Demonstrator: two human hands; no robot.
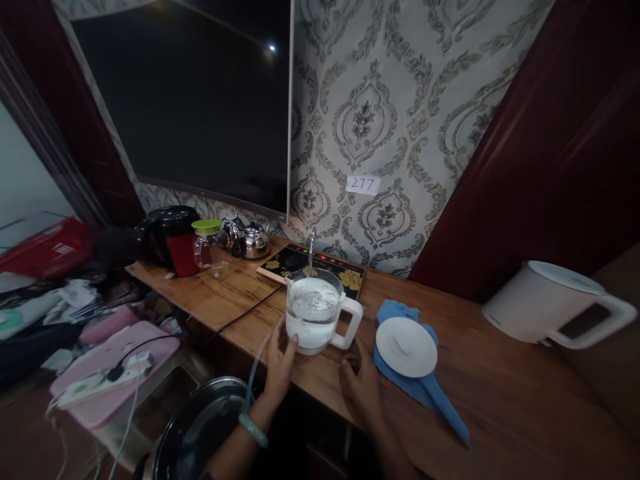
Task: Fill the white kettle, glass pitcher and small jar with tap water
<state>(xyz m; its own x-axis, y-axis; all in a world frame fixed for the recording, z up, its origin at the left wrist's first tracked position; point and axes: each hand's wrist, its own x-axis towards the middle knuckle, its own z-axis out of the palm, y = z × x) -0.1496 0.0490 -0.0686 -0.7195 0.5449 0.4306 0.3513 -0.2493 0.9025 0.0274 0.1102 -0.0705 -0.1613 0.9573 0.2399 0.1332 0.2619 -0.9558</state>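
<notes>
A glass jug point(314, 319) with a white handle stands near the front edge of the wooden table, holding clear water with a rippled surface. My left hand point(281, 357) grips its left side, the thumb against the glass near the base. Just below the handle is my right hand point(361, 379), fingers loosely curved and apart, with nothing seen in it. A metal spout point(312, 248) rises behind the jug, from a black panel with gold flowers point(353, 277). To the right, a white lid point(406, 347) lies on a blue cloth point(445, 403).
A white electric kettle point(543, 303) stands at the right. Along the back left are a black-and-red appliance point(183, 250), a green-lidded glass pitcher point(209, 247) and small metal teapots point(254, 241). Below left are a dark basin point(200, 427) and a pink stool point(107, 383) with a power strip.
</notes>
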